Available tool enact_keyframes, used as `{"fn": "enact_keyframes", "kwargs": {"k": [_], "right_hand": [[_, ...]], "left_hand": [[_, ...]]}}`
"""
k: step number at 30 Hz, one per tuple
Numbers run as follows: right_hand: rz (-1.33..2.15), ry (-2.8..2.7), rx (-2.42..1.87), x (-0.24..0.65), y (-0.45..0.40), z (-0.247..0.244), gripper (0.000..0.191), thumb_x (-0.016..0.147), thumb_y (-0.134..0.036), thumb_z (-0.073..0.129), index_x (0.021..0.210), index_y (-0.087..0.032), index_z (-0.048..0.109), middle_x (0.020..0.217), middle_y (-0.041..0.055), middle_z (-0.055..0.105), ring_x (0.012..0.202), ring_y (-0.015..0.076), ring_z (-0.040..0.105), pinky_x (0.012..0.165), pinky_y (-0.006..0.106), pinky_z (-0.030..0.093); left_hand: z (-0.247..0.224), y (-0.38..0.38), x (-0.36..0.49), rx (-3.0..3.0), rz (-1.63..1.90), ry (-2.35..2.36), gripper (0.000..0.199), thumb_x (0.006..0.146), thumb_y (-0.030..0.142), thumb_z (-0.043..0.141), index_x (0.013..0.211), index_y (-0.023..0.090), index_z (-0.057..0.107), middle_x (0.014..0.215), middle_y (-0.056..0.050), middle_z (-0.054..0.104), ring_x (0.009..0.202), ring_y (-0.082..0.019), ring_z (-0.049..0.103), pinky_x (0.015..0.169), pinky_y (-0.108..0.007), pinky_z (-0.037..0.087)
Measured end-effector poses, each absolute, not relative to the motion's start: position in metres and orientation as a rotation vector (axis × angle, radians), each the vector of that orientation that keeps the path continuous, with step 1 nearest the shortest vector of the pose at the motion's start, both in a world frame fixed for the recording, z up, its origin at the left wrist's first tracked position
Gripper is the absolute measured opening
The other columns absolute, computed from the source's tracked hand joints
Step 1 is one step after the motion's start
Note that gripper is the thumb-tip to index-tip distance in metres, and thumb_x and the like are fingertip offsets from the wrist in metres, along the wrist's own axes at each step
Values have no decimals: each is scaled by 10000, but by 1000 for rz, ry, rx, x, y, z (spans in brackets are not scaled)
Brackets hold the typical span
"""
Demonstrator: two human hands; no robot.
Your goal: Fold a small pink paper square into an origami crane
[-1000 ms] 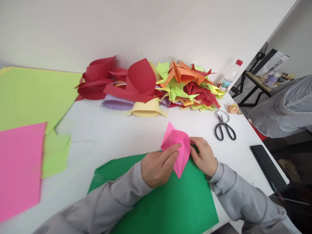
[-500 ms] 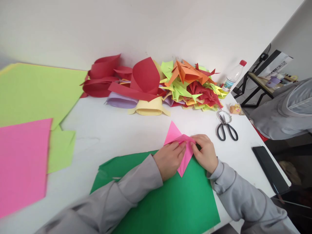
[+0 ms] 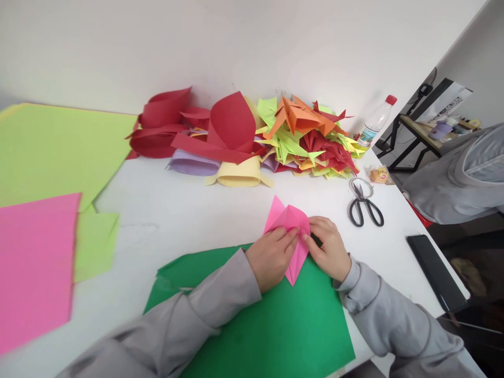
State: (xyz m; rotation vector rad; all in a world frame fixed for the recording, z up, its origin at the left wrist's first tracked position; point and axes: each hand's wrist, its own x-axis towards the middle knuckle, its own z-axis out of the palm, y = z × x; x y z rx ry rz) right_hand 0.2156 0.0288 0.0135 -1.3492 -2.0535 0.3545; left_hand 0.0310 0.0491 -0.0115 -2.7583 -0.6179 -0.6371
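Observation:
A folded pink paper [image 3: 292,216] lies partly over the far edge of a green sheet [image 3: 271,325], one point toward me and another pointing away. My left hand [image 3: 274,257] presses on its left half, fingers closed at the middle crease. On the right edge, my right hand [image 3: 329,248] pinches the paper between thumb and fingers. A rounded flap of the pink paper bulges up behind the fingertips. The fingers hide part of the folds.
Red, purple and yellow paper shapes [image 3: 232,123] and a heap of folded paper pieces [image 3: 307,131] lie along the wall. Scissors [image 3: 364,207], a bottle [image 3: 376,123] and a phone [image 3: 436,273] are to the right. Lime sheets [image 3: 59,152] and a pink sheet [image 3: 35,268] lie left. A person in grey [image 3: 452,178] is beyond.
The pink paper's upper flap has lifted and bulged away from me. My right thumb has shifted slightly left, and the left hand stays on the paper.

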Motion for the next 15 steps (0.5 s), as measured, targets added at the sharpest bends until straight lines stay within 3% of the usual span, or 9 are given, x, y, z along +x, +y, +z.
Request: {"fn": "enact_keyframes", "kwargs": {"k": [8,11,15], "right_hand": [[329,-2101,-1302,213,26,15,240,927,-271,480,1064,-183,656,1103,100,675,1091,244,559,970,457,450],[283,-2104,-1267,211,22,15,248,929,-277,488,1091,-178,648,1115,103,674,1100,245,558,972,459,454],[219,-2127,-1229,209,19,16,249,932,-281,496,1101,-177,647,1126,107,667,1124,246,543,977,462,452]], "left_hand": [[-9,50,32,-2752,-645,-600,318,774,65,447,999,-3,661,1102,-249,659,938,-296,609,775,-425,482],[-6,50,33,-2712,-719,-547,255,770,49,456,901,21,673,982,-216,685,915,-291,611,763,-415,475],[0,51,34,-2712,-778,-534,225,793,23,432,757,86,646,770,-142,660,734,-241,590,667,-398,461]]}}
